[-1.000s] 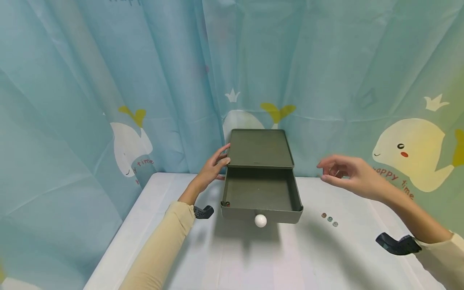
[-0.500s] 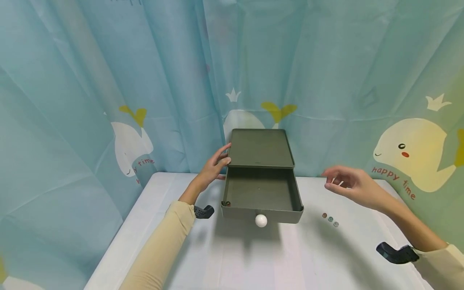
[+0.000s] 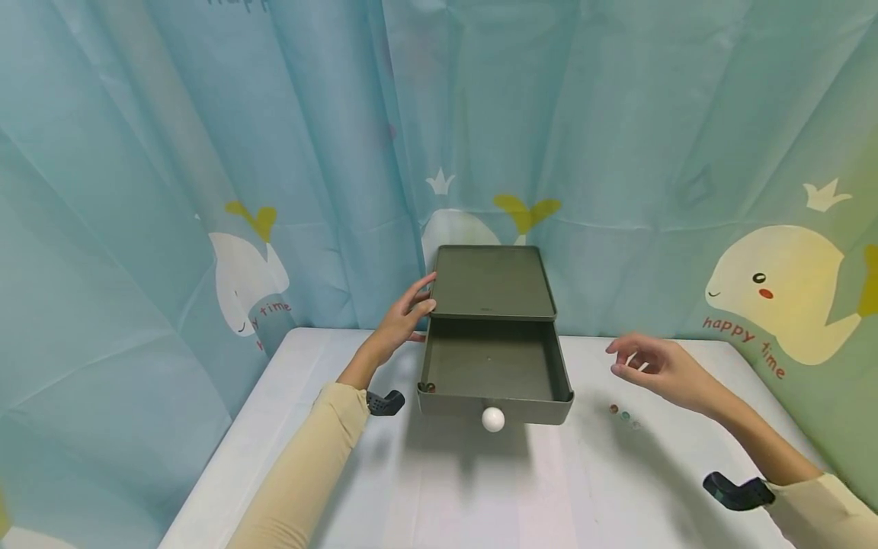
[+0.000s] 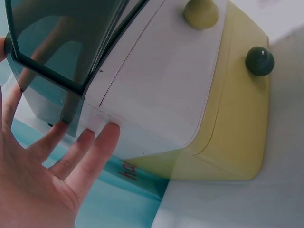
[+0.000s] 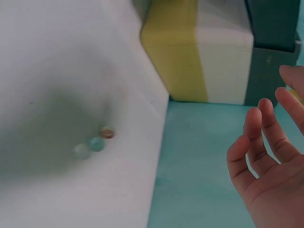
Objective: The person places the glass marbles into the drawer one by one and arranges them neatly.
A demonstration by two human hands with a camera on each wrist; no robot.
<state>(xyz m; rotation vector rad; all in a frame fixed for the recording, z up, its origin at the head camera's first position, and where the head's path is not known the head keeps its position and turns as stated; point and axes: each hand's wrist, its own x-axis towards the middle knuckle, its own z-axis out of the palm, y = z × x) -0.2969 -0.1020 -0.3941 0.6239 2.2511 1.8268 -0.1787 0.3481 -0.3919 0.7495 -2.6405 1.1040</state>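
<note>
A small drawer cabinet (image 3: 491, 282) stands toward the table's back, its grey-green top drawer (image 3: 494, 358) pulled out by a white knob (image 3: 493, 419). My left hand (image 3: 396, 324) rests its spread fingers against the cabinet's left side, near the top. In the left wrist view, white (image 4: 156, 80) and yellow (image 4: 237, 104) drawers show below the green one. My right hand (image 3: 661, 370) hovers right of the drawer, fingers loosely bent, holding nothing. Beneath it on the table lie three small round glass-like pieces: reddish-brown (image 3: 613, 409), teal (image 3: 625, 415) and clear (image 3: 636, 425).
Small dark and reddish round pieces (image 3: 428, 387) lie in the drawer's front left corner. A blue-green curtain (image 3: 343, 152) with whale prints hangs behind the white table (image 3: 384, 488). Dark wrist devices (image 3: 386, 402) are worn on both arms.
My right hand has come down and slightly nearer over the small round pieces, its shadow now reaching them. The left hand, the drawer and the pieces have stayed put.
</note>
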